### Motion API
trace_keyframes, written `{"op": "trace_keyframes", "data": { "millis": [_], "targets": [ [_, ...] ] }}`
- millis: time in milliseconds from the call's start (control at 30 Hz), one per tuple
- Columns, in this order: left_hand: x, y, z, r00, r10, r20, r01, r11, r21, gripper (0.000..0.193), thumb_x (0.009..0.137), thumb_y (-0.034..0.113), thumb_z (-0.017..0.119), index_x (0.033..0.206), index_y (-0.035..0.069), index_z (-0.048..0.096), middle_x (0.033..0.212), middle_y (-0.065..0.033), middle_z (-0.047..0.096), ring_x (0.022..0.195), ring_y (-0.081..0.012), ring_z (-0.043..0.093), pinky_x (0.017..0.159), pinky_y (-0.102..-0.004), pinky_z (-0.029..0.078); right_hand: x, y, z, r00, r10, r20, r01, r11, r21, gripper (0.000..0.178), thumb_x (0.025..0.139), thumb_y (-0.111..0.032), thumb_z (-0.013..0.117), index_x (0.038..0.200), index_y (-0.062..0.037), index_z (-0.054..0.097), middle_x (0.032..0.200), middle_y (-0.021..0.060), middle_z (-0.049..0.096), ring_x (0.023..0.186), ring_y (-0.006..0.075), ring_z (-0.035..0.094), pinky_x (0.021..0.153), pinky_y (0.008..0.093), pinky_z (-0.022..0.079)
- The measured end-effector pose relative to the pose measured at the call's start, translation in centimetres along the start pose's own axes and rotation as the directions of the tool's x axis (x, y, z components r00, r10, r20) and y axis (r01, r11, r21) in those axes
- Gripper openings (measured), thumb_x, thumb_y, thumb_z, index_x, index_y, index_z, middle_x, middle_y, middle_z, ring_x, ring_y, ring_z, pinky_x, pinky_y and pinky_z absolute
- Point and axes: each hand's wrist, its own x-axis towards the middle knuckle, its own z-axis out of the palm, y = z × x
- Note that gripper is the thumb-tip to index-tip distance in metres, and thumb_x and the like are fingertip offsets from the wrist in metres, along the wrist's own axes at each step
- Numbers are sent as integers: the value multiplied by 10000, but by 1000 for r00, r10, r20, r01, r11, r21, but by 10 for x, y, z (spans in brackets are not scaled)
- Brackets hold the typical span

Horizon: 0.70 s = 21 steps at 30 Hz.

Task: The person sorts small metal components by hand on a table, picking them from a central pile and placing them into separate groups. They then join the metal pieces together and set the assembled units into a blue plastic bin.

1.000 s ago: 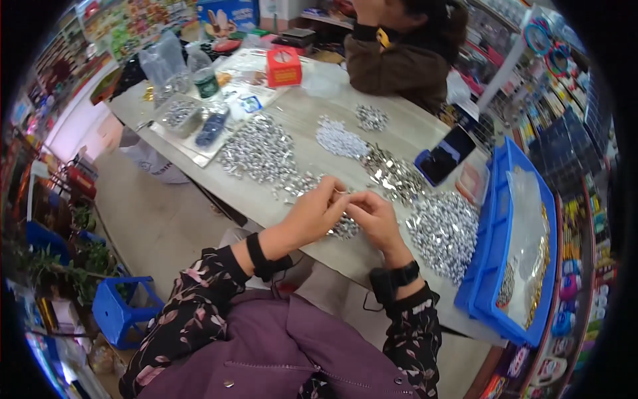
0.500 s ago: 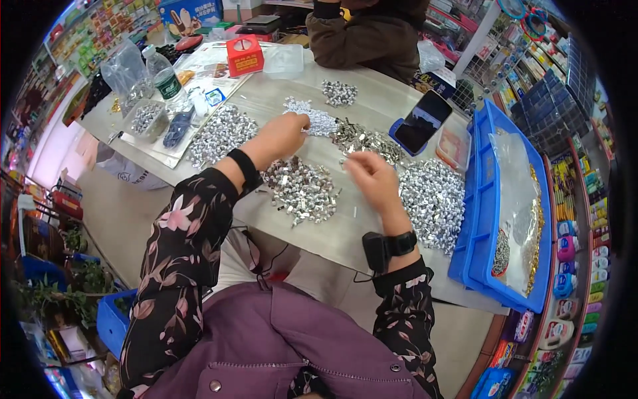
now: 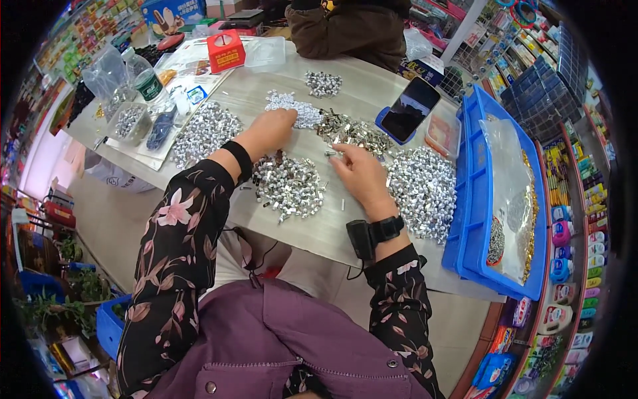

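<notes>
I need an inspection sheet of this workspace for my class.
Surface: pale tabletop, bare between heaps.
Work pieces: front silvery heap, left silvery heap, right silvery heap, white heap.
Clutter: smartphone, red box, plastic bottle, blue crate.
Left hand: at the white heap; grip hidden.
Right hand: silvery piece at fingertips; grip unclear.
Cables: thin dark cord below right wrist device.
Surroundings: stocked shelves; another person's sleeve.

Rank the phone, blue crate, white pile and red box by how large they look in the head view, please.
1. Blue crate
2. Phone
3. Red box and white pile: too alike to rank; the left hand overlaps the pile.
</notes>
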Motion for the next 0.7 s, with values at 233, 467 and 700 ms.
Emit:
{"op": "trace_keyframes", "data": {
  "millis": [233, 467, 700],
  "targets": [
    [-1, 1, -1, 1000, 11, -1, -11, 1000, -7, 93, 731, 109, 540, 776, 28, 543, 772, -170, 579, 770, -349, 561, 679, -434, 444, 2, 7, 14, 988, -143, -58, 133, 980, -151, 171, 751, -222, 615, 861, -96, 646, 741, 73, 598, 680, 253, 589, 597, 350, 466],
    [2, 4, -4, 1000, 14, 27, -12, 999, -52, 97, 734, 107, 534, 778, 25, 560, 779, -167, 585, 772, -349, 564, 686, -432, 450, 4, 9, 14, 994, -91, -59, 81, 986, -148, 141, 746, -217, 616, 795, -86, 639, 740, 87, 596, 682, 268, 586, 594, 356, 465],
    [-7, 3, -18, 992, -97, 83, 100, 995, -22, 140, 715, 138, 521, 779, 33, 588, 791, -199, 593, 779, -375, 570, 685, -461, 448, 9, 2, 24, 980, -188, -69, 170, 964, -204, 135, 747, -218, 596, 764, -89, 632, 753, 114, 598, 695, 297, 579, 606, 390, 461]
  ]
}}
